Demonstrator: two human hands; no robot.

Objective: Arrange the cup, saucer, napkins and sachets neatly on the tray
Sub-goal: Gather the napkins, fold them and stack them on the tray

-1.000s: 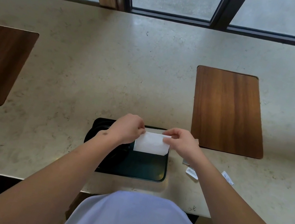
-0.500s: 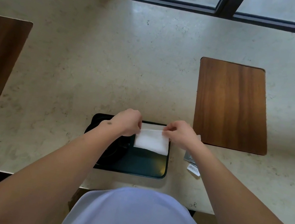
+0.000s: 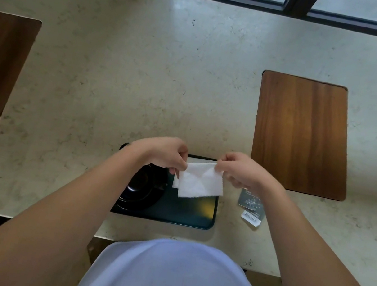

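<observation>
Holding a white napkin over a black tray.

Pinching its top corners with left hand and right hand; black cup sitting on the tray's left; sachets lying just right of the tray; wooden mat lying beyond.

Soft white paper napkin, glossy black tray, matt stone counter, wood inlay

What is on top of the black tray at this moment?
A dark cup and saucer sit on the tray's left part. The left hand and right hand pinch a white napkin above it, hiding the far part.
</observation>
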